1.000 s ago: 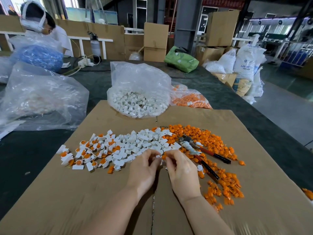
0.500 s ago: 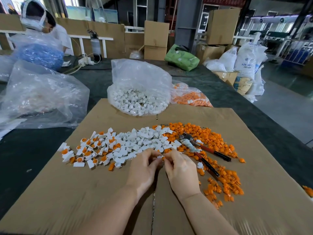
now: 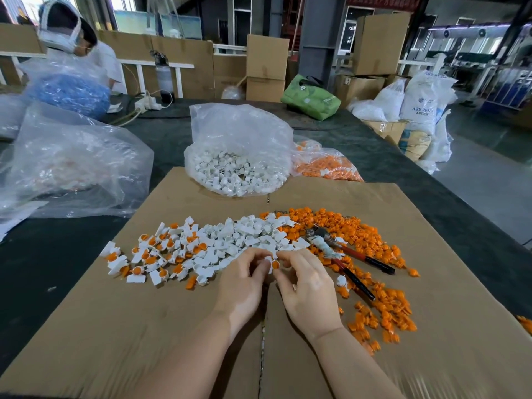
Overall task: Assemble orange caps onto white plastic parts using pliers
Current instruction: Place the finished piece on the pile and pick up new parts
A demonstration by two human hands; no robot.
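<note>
My left hand (image 3: 244,279) and my right hand (image 3: 309,283) meet over the middle of the cardboard sheet (image 3: 144,326) that covers the dark counter (image 3: 43,254). Between their fingertips I pinch one white plastic part (image 3: 268,260) with an orange cap (image 3: 275,264) touching it; the left fingers curl on the white piece and the right thumb and forefinger pinch the cap side. Whether the cap is fully seated I cannot tell.

Just beyond my hands lies the loose pile of white parts (image 3: 244,234), and to its left a scatter of finished pieces (image 3: 155,254) showing orange in their openings. To the right spreads the heap of orange caps (image 3: 359,234), trailing down toward me along the sheet. The pliers (image 3: 345,260) rest on that heap, untouched, with red and black handles pointing to the right and toward me.

At the far edge of the cardboard stands an open clear bag of white parts (image 3: 239,156), with a bag of orange caps (image 3: 325,165) just beside it on the right. A larger crumpled clear bag (image 3: 72,162) sits on the counter to the left.
</note>
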